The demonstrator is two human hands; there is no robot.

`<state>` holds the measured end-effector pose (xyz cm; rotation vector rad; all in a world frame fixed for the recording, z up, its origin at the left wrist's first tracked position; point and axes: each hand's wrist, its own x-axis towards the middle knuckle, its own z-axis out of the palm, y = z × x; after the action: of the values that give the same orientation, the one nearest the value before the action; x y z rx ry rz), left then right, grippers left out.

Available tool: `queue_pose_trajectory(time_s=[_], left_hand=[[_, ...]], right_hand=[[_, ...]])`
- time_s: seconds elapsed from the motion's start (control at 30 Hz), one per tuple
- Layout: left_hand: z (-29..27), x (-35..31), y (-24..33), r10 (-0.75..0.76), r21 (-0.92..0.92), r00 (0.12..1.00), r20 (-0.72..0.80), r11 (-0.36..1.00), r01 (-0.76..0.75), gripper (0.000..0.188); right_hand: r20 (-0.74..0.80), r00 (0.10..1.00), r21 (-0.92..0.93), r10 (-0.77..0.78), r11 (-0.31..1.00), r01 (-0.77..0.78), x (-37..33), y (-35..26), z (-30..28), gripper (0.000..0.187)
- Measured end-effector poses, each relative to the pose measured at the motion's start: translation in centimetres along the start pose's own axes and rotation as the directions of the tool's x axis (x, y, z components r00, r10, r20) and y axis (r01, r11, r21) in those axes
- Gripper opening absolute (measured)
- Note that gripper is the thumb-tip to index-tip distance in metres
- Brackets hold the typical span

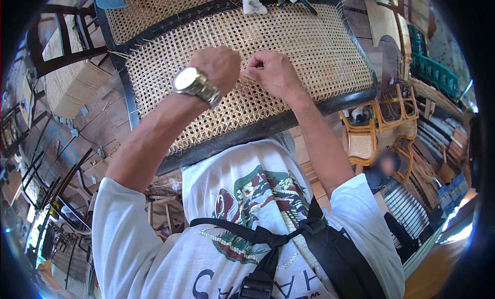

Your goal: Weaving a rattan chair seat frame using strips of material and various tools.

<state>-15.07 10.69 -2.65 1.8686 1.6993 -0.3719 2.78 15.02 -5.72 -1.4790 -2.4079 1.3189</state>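
Note:
A woven cane panel (309, 56) in a dark wooden chair frame (350, 98) lies across in front of me. Over its middle, my left hand (219, 67) is closed, its fingers curled under and largely hidden; a metal watch sits on that wrist. Close beside it, my right hand (273, 74) pinches thumb against forefinger at the weave, on what looks like a thin cane strand. The two hands are a small gap apart. Loose cane ends (121, 55) stick out at the frame's left edge.
A crumpled white lump (253, 4) and a dark tool with yellow parts (304, 2) lie on the cane's far side. A cardboard box (72, 90) and dark chair frames stand left. To the right are orange-brown chairs (379, 126), a green crate (434, 72) and another person (384, 167).

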Motion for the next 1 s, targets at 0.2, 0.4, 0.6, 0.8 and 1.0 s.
queue_pose_trajectory(time_s=[0.2, 0.4, 0.6, 0.8, 1.0], left_hand=[[2.0, -0.4, -2.0, -0.13, -0.368, 0.986, 0.108, 0.916, 0.161, 0.038], [0.3, -0.5, -3.1, -0.134, -0.244, 0.989, 0.066, 0.959, 0.146, 0.043], [-3.6, -4.4, -6.1, -0.106, -0.27, 0.963, -0.249, 0.962, 0.036, 0.04], [1.1, -1.7, -4.8, -0.102, -0.242, 0.995, -0.02, 0.966, 0.094, 0.035], [0.6, 0.6, -3.2, -0.073, -0.067, 0.994, 0.08, 0.995, 0.078, 0.026]], right_hand=[[0.023, 0.998, -0.008, -0.062, 0.998, 0.062, 0.2, -1.3, -0.2, 0.016], [-0.111, 0.968, 0.137, -0.226, 0.961, 0.24, 2.2, -2.1, 0.2, 0.028], [0.161, 0.985, 0.557, -0.069, 0.83, -0.033, 2.4, -2.0, 1.2, 0.026], [-0.113, 0.981, -0.041, -0.159, 0.987, 0.155, 1.4, -0.6, 1.2, 0.024], [-0.083, 0.99, -0.052, -0.116, 0.992, 0.112, 1.6, -0.1, 0.9, 0.026]])
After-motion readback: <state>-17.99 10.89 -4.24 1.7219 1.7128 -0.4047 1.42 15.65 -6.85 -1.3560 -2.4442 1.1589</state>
